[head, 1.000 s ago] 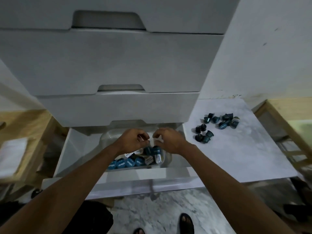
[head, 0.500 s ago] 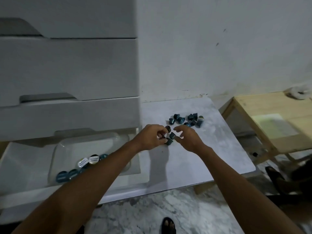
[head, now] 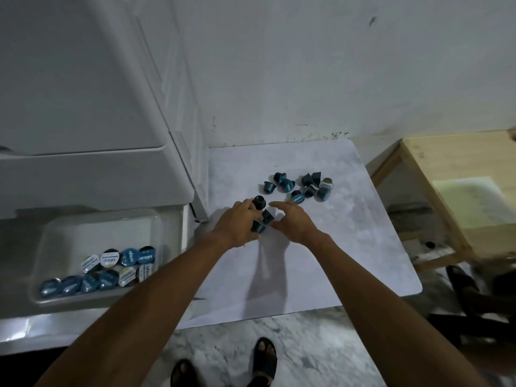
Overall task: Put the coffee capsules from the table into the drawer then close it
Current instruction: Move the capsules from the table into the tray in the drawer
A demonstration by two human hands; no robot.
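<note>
Several dark blue coffee capsules [head: 300, 185] lie scattered at the back of the white table [head: 321, 261]. Nearer to me, three capsules [head: 264, 216] sit between my two hands. My left hand [head: 237, 224] curls around them, fingers touching the top one and the bottom one. My right hand [head: 293, 222] hovers just right of them with fingers spread, holding nothing. At the left, the bottom drawer [head: 178, 277] stands open. A clear tray [head: 55, 236] inside it holds several capsules [head: 106, 269] in two rows along its front.
Closed white drawers [head: 83, 174] rise above the open one. A white wall stands behind the table. A wooden table [head: 460, 177] sits at the right. My sandalled feet [head: 265, 358] are on the marble floor below.
My hands left the drawer tray and moved right onto the table. They have closed in around the near group of capsules, and the view has swung right with them.
</note>
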